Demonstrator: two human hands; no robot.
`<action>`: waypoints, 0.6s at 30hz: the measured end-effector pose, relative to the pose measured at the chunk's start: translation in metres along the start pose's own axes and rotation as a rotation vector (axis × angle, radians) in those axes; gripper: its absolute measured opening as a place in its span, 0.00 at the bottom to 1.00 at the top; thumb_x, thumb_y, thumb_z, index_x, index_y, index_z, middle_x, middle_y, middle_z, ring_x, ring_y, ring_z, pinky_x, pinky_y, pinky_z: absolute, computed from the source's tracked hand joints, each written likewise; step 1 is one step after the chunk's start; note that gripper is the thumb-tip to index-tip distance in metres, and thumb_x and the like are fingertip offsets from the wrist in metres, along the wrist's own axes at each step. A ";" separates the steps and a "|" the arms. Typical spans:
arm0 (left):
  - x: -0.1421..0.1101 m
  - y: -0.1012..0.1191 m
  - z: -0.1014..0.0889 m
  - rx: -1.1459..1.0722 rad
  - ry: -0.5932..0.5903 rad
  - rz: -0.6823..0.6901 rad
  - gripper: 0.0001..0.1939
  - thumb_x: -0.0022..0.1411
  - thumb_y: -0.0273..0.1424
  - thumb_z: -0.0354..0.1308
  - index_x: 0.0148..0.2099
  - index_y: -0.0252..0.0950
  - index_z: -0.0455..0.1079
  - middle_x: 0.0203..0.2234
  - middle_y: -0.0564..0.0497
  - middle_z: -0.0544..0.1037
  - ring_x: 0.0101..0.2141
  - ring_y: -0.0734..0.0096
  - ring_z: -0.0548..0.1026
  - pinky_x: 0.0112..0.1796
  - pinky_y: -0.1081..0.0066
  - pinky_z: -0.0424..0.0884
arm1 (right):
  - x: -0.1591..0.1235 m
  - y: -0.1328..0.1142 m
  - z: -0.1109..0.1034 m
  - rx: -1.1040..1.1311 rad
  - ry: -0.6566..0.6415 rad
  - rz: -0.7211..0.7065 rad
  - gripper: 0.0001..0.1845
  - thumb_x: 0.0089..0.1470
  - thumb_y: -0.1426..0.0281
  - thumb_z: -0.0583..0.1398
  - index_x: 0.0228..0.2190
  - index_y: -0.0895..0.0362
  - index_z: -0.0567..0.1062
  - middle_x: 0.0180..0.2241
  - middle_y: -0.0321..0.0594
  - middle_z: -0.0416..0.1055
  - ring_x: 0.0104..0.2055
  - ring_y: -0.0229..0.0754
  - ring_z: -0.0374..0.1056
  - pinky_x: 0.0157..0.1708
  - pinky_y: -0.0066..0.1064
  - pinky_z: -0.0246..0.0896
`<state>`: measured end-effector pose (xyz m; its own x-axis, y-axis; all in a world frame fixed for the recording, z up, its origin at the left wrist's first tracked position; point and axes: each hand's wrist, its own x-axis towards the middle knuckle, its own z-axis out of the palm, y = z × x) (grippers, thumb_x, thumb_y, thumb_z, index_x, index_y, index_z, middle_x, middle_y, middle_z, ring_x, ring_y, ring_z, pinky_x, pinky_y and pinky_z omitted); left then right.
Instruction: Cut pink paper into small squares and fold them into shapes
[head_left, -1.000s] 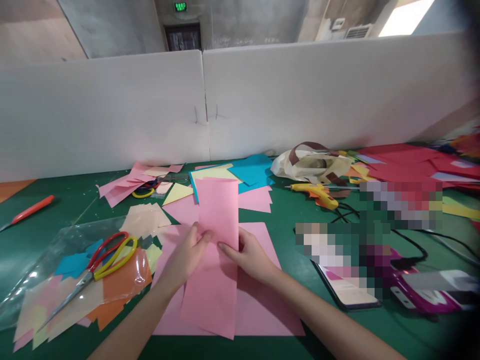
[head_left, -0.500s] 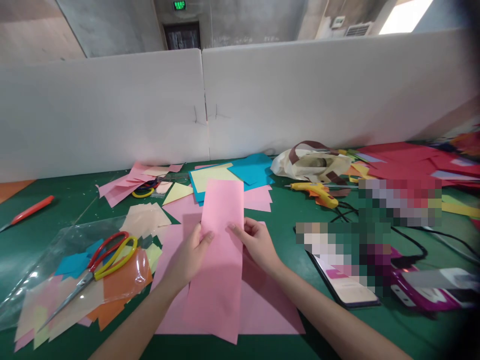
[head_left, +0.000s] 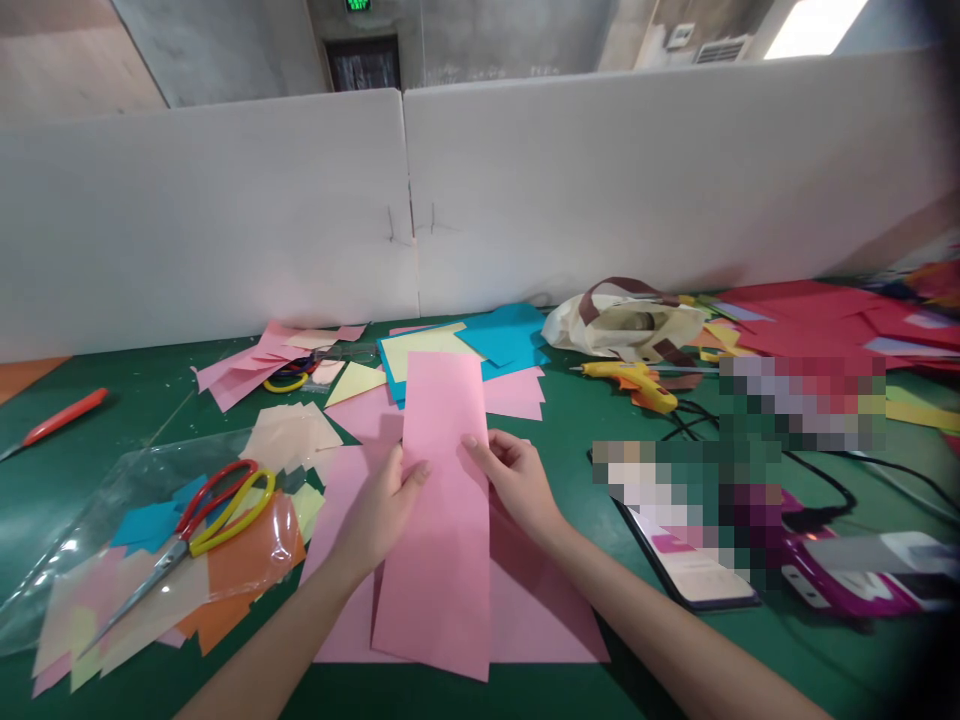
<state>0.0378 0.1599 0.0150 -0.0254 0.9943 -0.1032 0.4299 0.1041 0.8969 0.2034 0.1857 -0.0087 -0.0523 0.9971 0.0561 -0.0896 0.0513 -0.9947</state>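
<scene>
A long strip of pink paper (head_left: 439,560) is held up between both hands, above a larger pink sheet (head_left: 547,620) lying on the table. My left hand (head_left: 386,500) pinches the strip's left edge, thumb on the front face. On the opposite edge, my right hand (head_left: 516,478) grips the strip between thumb and curled fingers. The fingers behind the paper are partly hidden. To the left, scissors (head_left: 225,505) with one red and one yellow handle rest on a clear plastic bag (head_left: 90,500) among paper scraps.
Blue paper (head_left: 510,335) and pink scraps lie at the back. A cloth bag (head_left: 626,325) stands by a yellow glue gun (head_left: 637,385). A phone (head_left: 697,570), cables and a purple-and-white device (head_left: 847,580) are at right. An orange-handled tool (head_left: 67,415) lies far left. White panels (head_left: 225,220) edge the table.
The lower end of the pink strip has swung slightly to the right. Both hands keep their hold at nearly the same place. The view has tipped down a little.
</scene>
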 end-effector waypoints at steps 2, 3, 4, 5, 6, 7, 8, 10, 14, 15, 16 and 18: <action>0.000 -0.002 0.000 -0.003 -0.036 0.020 0.19 0.61 0.44 0.49 0.50 0.40 0.63 0.48 0.45 0.74 0.50 0.59 0.71 0.49 0.62 0.64 | 0.000 0.001 -0.001 0.031 0.002 0.005 0.18 0.49 0.54 0.60 0.25 0.58 0.73 0.22 0.37 0.69 0.23 0.37 0.62 0.22 0.28 0.56; 0.001 -0.003 0.000 -0.008 -0.048 0.029 0.19 0.62 0.45 0.48 0.51 0.40 0.63 0.49 0.45 0.74 0.50 0.59 0.70 0.49 0.62 0.64 | 0.000 0.001 -0.001 0.038 0.004 0.009 0.18 0.49 0.54 0.60 0.25 0.58 0.73 0.21 0.36 0.68 0.22 0.36 0.62 0.21 0.27 0.55; 0.001 -0.004 0.000 -0.010 -0.058 0.037 0.20 0.62 0.45 0.47 0.51 0.41 0.62 0.50 0.45 0.73 0.51 0.59 0.70 0.49 0.62 0.64 | 0.001 0.001 -0.002 0.034 0.007 0.012 0.18 0.49 0.54 0.60 0.25 0.58 0.73 0.20 0.35 0.67 0.21 0.36 0.60 0.20 0.27 0.53; 0.002 -0.006 0.000 -0.006 -0.063 0.041 0.20 0.62 0.45 0.46 0.51 0.41 0.62 0.50 0.45 0.72 0.51 0.58 0.69 0.50 0.61 0.64 | 0.001 0.002 -0.003 0.022 0.012 0.009 0.19 0.49 0.54 0.60 0.24 0.58 0.73 0.19 0.35 0.66 0.20 0.35 0.59 0.19 0.27 0.52; 0.002 -0.006 0.000 0.008 -0.060 0.040 0.20 0.63 0.45 0.46 0.51 0.40 0.62 0.51 0.45 0.72 0.52 0.58 0.68 0.50 0.60 0.63 | 0.002 0.002 -0.004 0.006 0.019 0.000 0.19 0.49 0.54 0.59 0.23 0.58 0.73 0.18 0.34 0.65 0.20 0.35 0.58 0.19 0.26 0.51; 0.002 -0.007 0.000 0.028 -0.051 0.034 0.20 0.63 0.46 0.45 0.51 0.40 0.62 0.51 0.45 0.71 0.52 0.57 0.68 0.51 0.59 0.62 | 0.003 0.002 -0.004 -0.010 0.030 -0.010 0.19 0.50 0.54 0.59 0.23 0.58 0.73 0.18 0.34 0.65 0.19 0.34 0.57 0.19 0.26 0.50; 0.002 -0.007 0.000 0.048 -0.041 0.027 0.20 0.63 0.46 0.45 0.50 0.40 0.62 0.50 0.44 0.71 0.53 0.56 0.67 0.51 0.59 0.61 | 0.004 0.003 -0.005 -0.022 0.042 -0.018 0.19 0.50 0.54 0.59 0.23 0.58 0.74 0.18 0.34 0.65 0.19 0.34 0.56 0.19 0.26 0.49; 0.002 -0.008 0.000 0.058 -0.044 0.027 0.20 0.63 0.45 0.45 0.50 0.40 0.61 0.50 0.44 0.71 0.52 0.56 0.67 0.51 0.58 0.61 | 0.005 0.003 -0.006 -0.026 0.068 -0.029 0.19 0.51 0.55 0.58 0.24 0.59 0.75 0.17 0.33 0.64 0.19 0.33 0.54 0.18 0.25 0.47; 0.001 -0.009 0.002 0.027 -0.093 0.029 0.20 0.64 0.44 0.45 0.53 0.41 0.59 0.53 0.45 0.69 0.54 0.59 0.66 0.53 0.59 0.59 | 0.006 0.002 -0.007 0.013 0.116 -0.053 0.18 0.51 0.57 0.59 0.24 0.59 0.75 0.20 0.35 0.67 0.21 0.33 0.56 0.20 0.25 0.50; 0.002 -0.009 0.002 0.035 -0.092 0.026 0.20 0.64 0.44 0.45 0.54 0.41 0.58 0.53 0.45 0.69 0.55 0.59 0.65 0.53 0.59 0.59 | 0.006 0.001 -0.006 0.024 0.126 -0.061 0.17 0.50 0.57 0.60 0.24 0.59 0.75 0.22 0.35 0.68 0.22 0.34 0.57 0.22 0.25 0.52; 0.002 -0.010 0.003 0.046 -0.089 0.025 0.20 0.64 0.44 0.45 0.53 0.40 0.59 0.53 0.44 0.69 0.55 0.58 0.65 0.53 0.59 0.58 | 0.006 0.000 -0.006 0.033 0.130 -0.062 0.17 0.50 0.57 0.60 0.24 0.59 0.75 0.23 0.36 0.69 0.23 0.35 0.59 0.23 0.26 0.54; 0.001 -0.009 0.004 0.057 -0.089 0.030 0.19 0.64 0.44 0.45 0.51 0.39 0.60 0.50 0.43 0.70 0.52 0.58 0.67 0.52 0.58 0.60 | 0.007 -0.003 -0.007 0.053 0.128 -0.054 0.17 0.49 0.57 0.61 0.23 0.59 0.75 0.23 0.37 0.69 0.25 0.36 0.60 0.24 0.27 0.56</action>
<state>0.0371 0.1599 0.0048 0.0676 0.9908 -0.1173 0.4800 0.0708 0.8744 0.2099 0.1926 -0.0058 0.0805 0.9923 0.0946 -0.1410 0.1053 -0.9844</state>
